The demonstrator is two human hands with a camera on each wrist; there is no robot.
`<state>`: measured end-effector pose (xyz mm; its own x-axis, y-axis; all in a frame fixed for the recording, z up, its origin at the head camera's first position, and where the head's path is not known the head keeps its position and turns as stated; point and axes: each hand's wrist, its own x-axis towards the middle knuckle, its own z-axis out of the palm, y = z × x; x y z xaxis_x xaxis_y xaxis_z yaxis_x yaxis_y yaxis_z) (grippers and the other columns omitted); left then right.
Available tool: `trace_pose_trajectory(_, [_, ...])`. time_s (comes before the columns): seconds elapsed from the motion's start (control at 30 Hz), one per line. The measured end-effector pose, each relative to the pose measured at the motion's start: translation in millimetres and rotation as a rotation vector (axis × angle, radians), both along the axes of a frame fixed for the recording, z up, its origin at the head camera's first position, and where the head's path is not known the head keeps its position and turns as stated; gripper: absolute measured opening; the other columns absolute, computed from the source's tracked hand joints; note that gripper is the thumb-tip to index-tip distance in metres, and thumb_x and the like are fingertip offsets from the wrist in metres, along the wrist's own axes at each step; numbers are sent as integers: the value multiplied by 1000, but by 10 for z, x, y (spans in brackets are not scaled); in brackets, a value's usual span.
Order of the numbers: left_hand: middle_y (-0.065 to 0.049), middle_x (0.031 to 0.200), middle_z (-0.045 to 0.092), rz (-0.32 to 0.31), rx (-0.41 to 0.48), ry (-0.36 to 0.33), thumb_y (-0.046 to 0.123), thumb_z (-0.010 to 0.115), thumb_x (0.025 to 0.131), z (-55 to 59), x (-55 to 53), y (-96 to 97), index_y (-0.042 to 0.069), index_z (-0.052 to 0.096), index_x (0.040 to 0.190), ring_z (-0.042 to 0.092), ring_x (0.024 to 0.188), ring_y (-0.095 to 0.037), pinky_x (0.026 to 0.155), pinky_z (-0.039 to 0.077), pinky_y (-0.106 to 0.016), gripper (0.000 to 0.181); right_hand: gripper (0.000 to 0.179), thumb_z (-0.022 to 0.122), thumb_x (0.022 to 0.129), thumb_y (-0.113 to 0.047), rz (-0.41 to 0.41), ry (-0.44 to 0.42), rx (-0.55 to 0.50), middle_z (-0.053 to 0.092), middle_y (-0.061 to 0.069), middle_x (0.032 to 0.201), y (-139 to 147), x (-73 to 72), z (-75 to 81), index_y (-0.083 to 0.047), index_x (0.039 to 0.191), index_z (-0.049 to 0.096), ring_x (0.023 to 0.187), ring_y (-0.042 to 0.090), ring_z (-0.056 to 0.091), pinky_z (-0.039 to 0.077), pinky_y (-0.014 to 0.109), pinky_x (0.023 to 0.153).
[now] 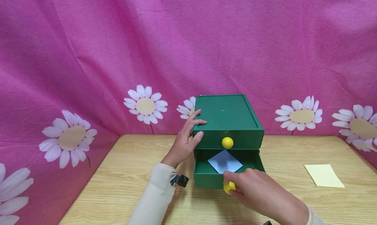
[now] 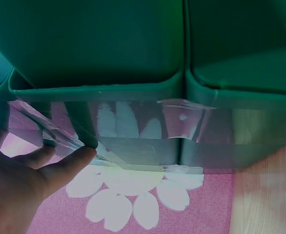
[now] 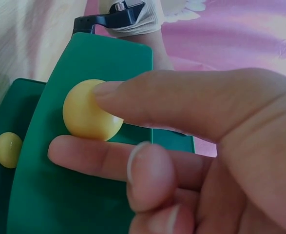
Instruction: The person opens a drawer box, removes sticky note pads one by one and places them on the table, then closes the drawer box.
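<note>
A green two-drawer box (image 1: pixel 222 112) stands on the table, its lower drawer (image 1: pixel 207 181) pulled out and its upper drawer (image 1: pixel 247 138) closed. My left hand (image 1: pixel 184 143) rests against the box's left side, fingers spread at the top edge. In the left wrist view, fingertips (image 2: pixel 86 152) touch the clear, glossy side of the box. With thumb and fingers, my right hand (image 1: pixel 259 187) pinches the round yellow knob (image 3: pixel 86 114) of the lower drawer. Inside that drawer lies a square light-blue paper pad (image 1: pixel 225 161). A second yellow knob (image 1: pixel 227 142) sits on the upper drawer.
To the right on the wooden table (image 1: pixel 126 172) lies a pale yellow paper pad (image 1: pixel 324 175). A pink cloth (image 1: pixel 235 38) with white daisies hangs behind the table and along its sides. A black strap with a small device (image 1: pixel 180 181) is on the left wrist.
</note>
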<state>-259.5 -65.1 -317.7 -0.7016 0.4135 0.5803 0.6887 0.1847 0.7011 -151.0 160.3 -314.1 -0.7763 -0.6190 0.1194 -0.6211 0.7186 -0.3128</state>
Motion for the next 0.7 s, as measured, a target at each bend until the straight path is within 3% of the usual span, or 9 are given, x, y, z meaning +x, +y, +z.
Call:
trace_pose_trajectory(0.2, [13,158,18,15,-11,34,26,49,99,-208,-218,-17,27,48,133,18,144,-11,105,32,-59,35,23,76,82,-17,1,-4,-2,47,-20,60,-2,-3,-8,-28,88,58,52,-1,44,41,21,51])
trace_pose_trajectory(0.43, [-4,159,20,-2,-4,-2,13,49,98,32,25,1,8,48,133,19,145,-21,106,29,-61,35,24,77,81,-17,3,10,2,47,-20,60,6,-2,-7,-30,87,57,53,0,43,40,21,51])
trace_pose_trajectory(0.7, [-5,159,20,11,-11,-9,13,49,97,38,41,5,8,48,133,18,145,-22,106,29,-61,36,24,77,81,-17,0,15,8,47,-20,60,7,10,-11,-30,88,58,53,0,43,40,21,50])
